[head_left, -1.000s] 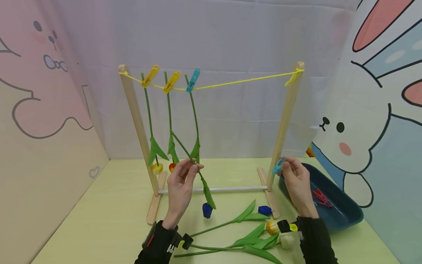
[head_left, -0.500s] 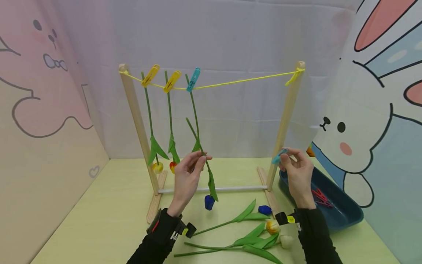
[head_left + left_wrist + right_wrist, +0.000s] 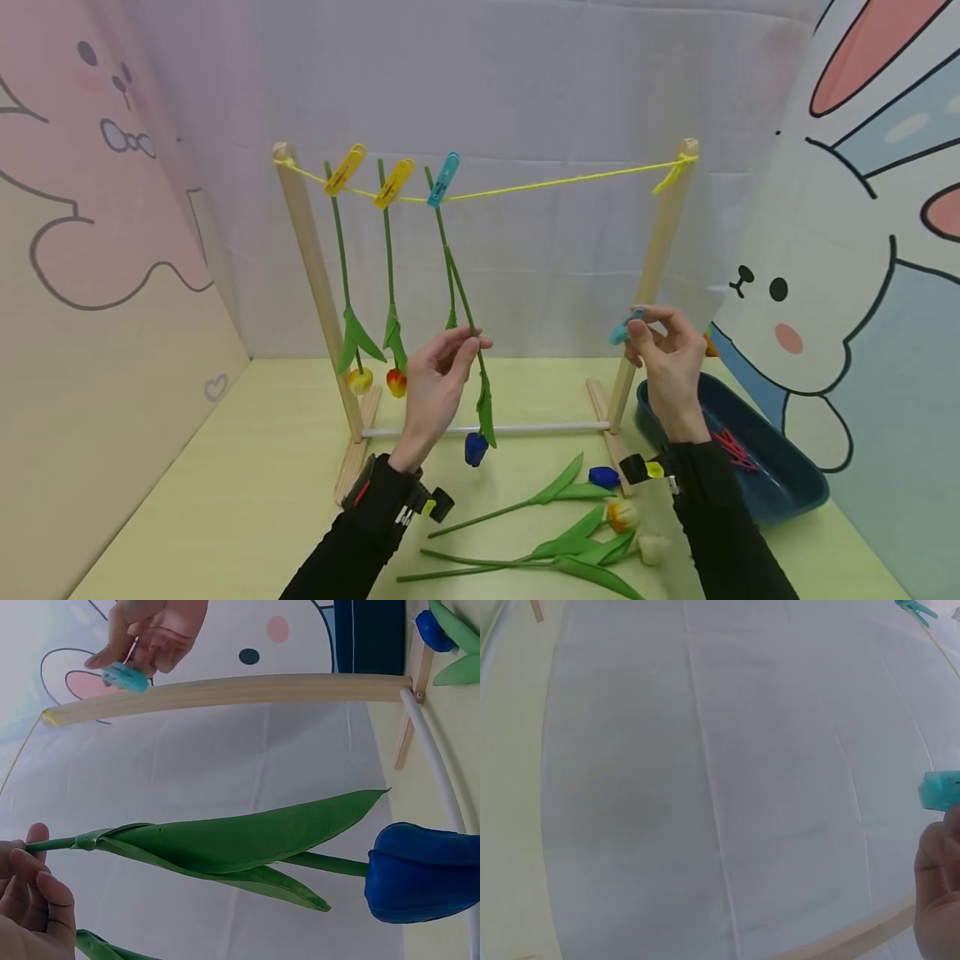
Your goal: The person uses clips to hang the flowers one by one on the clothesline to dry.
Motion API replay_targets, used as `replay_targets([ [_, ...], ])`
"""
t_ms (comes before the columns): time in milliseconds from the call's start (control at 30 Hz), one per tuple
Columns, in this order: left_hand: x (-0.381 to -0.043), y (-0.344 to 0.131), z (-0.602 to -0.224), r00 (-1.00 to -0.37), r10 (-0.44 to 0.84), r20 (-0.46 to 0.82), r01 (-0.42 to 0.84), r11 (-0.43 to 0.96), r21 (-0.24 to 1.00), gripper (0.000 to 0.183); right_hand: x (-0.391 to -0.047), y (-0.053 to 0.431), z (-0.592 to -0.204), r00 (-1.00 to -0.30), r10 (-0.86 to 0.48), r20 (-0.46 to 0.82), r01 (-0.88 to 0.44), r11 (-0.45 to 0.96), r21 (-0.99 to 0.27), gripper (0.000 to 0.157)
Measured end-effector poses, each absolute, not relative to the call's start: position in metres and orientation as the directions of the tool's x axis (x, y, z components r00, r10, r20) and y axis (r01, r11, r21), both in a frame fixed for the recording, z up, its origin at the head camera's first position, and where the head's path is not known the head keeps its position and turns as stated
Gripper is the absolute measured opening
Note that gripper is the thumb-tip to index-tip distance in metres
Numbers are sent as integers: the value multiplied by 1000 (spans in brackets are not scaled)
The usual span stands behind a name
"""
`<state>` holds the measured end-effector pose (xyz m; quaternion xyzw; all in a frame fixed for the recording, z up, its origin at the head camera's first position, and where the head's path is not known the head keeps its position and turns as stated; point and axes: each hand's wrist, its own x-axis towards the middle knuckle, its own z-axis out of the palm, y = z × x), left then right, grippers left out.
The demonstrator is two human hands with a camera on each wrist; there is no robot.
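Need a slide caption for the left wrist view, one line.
Left hand holds a blue tulip by its stem while the right hand pinches a light-blue clothespin.

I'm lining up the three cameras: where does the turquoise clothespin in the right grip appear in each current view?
Head: turquoise clothespin right of centre, about mid-height.
Left wrist: turquoise clothespin in the upper left.
Right wrist: turquoise clothespin at the right edge, cut off, about mid-height.
Shared landmark: right grip, right of it, above it and below it, respectively.
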<state>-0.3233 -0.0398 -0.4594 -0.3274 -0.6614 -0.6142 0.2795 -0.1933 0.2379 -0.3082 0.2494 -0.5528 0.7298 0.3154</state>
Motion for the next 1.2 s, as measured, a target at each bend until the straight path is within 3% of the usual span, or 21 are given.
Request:
replay_targets([
  [67, -334, -38, -464, -618, 87, 781, 786, 36, 617, 34, -196, 235, -301, -677, 177, 714, -736, -174, -654, 9],
  [300, -298, -28, -403, -643, 103, 759, 755, -78, 651, 31, -206, 222, -276, -672, 158, 723, -740, -98, -666, 8],
  [433, -301, -25, -391, -603, 103, 791, 784, -108, 612, 31, -211, 218, -259, -640, 151, 753, -767, -67, -638, 12],
  [700, -225, -24, -296, -735, 104, 670, 671, -36, 741, 29, -218, 208, -222, -567, 129, 814, -820, 5, -572, 18],
  [900, -225, -21, -282, -790, 95, 605, 606, -27, 795, 28, -224, 197, -204, -558, 91, 825, -828, -7, -560, 21],
  [1200, -232, -17, -272, -771, 93, 630, 628, -53, 777, 25, -229, 177, -180, -526, 40, 849, -850, 13, -527, 14],
])
